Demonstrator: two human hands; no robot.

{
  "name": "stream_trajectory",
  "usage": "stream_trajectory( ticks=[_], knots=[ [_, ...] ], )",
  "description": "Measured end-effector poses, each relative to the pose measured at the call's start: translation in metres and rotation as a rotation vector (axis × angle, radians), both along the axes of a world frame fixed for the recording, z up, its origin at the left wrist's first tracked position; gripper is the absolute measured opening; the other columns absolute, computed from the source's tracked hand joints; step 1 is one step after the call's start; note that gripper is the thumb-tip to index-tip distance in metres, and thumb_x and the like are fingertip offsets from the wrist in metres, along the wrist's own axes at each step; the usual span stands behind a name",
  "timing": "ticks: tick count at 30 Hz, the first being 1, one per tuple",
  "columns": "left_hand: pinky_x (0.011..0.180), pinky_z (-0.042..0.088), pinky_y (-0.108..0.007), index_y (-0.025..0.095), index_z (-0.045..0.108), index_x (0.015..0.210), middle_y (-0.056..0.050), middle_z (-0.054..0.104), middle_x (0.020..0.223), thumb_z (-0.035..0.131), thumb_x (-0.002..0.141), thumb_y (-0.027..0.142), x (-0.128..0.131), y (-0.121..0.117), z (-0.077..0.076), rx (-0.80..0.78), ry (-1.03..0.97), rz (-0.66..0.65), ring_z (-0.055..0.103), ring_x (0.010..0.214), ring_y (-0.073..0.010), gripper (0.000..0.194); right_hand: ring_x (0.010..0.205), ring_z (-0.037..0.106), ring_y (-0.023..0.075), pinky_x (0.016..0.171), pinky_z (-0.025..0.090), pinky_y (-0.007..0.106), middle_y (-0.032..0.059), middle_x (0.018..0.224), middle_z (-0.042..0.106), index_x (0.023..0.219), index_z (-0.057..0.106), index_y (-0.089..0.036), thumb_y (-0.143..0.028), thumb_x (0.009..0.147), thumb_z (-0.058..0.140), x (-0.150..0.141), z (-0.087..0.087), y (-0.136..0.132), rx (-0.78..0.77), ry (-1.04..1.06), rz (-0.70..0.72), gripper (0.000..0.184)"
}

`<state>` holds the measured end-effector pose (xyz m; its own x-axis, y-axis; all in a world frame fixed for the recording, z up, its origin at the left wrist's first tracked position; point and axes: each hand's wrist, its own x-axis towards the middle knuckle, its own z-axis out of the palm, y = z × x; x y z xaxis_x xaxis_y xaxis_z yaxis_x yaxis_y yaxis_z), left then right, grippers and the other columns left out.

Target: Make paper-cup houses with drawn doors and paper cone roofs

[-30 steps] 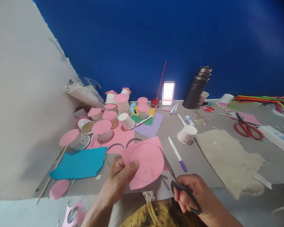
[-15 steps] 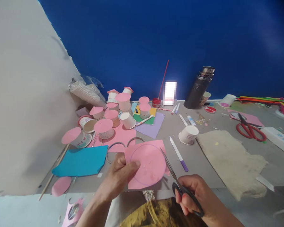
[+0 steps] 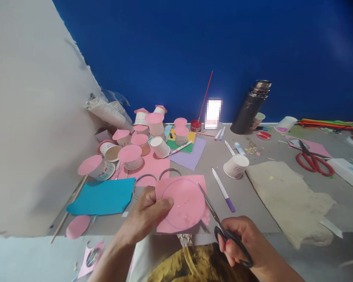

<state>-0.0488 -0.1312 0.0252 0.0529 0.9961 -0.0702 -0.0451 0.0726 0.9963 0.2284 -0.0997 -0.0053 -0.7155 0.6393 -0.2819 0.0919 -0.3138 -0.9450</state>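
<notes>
Wall [image 3: 164, 47], deep blue, fills the background behind a cluttered grey table [image 3: 213, 156]. On the table's right lies a rough beige cloth [image 3: 291, 199]; on its left, a bright blue sheet [image 3: 101, 197] near a crowd of paper cups [image 3: 133, 162], many topped with pink discs. A dark flask [image 3: 247, 113] leans at the back.

In front, near the table's edge, the left hand [image 3: 148, 215] grips a pink paper [image 3: 184, 201], thumb pressed on top, fingers underneath. The paper bears a large circle outlined in purple; the thumb tip lies inside the circle, towards its left side.

The right hand [image 3: 244, 241] is closed around the handles of black scissors [image 3: 218, 222], below and to the right of the paper. Their blades point up and left, tips at the circle's upper right.

The step in hand looks like cutting along the outline, probably partway done: the lower right follows the curve, with a pink scrap [image 3: 206, 217] beside it. A clean cut here seems to call for a steady left grip, turning the paper so the line meets the blades, with the thumb well away from them.

Smaller still, a purple-capped marker [image 3: 222, 190] lies beyond the scissors.
</notes>
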Motion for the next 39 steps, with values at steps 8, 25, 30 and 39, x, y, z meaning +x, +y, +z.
stream_trajectory(
  ticks=[8,25,30,39],
  knots=[
    [0.051,0.024,-0.026,0.015,0.056,0.062,0.001,0.042,0.057,0.066,0.086,0.051,-0.006,-0.001,0.003,-0.048,0.023,-0.068,0.034,0.053,-0.0101,0.044,0.045,0.041,0.0063,0.048,0.039,0.02,-0.0028,0.053,0.052,0.067,0.06,-0.015,-0.074,0.064,0.082,-0.002,-0.007,-0.004,-0.073,0.037,-0.039,0.063],
    [0.05,0.019,-0.029,0.02,0.038,0.058,0.002,0.031,0.058,0.063,0.087,0.047,-0.01,0.0,0.006,-0.031,0.129,-0.143,0.029,0.053,-0.01,0.047,0.049,0.043,0.0082,0.05,0.035,0.021,-0.0012,0.055,0.053,0.071,0.06,-0.015,-0.079,0.069,0.075,0.001,0.004,-0.001,-0.005,-0.01,0.07,0.066],
    [0.047,0.017,-0.029,0.02,0.036,0.055,0.003,0.03,0.054,0.063,0.086,0.045,-0.01,0.002,0.01,-0.013,0.107,-0.149,0.026,0.05,-0.0088,0.048,0.049,0.042,0.0085,0.051,0.034,0.022,-0.0016,0.055,0.053,0.069,0.058,-0.016,-0.078,0.07,0.075,0.0,0.008,0.0,0.008,-0.051,0.088,0.064],
    [0.048,0.017,-0.029,0.02,0.038,0.055,0.003,0.03,0.054,0.064,0.088,0.046,-0.01,0.002,0.012,0.005,0.074,-0.129,0.026,0.051,-0.0087,0.05,0.049,0.041,0.0085,0.05,0.033,0.022,-0.0028,0.054,0.051,0.069,0.058,-0.017,-0.078,0.07,0.075,0.0,0.009,0.002,0.023,-0.057,0.122,0.064]
  ],
)
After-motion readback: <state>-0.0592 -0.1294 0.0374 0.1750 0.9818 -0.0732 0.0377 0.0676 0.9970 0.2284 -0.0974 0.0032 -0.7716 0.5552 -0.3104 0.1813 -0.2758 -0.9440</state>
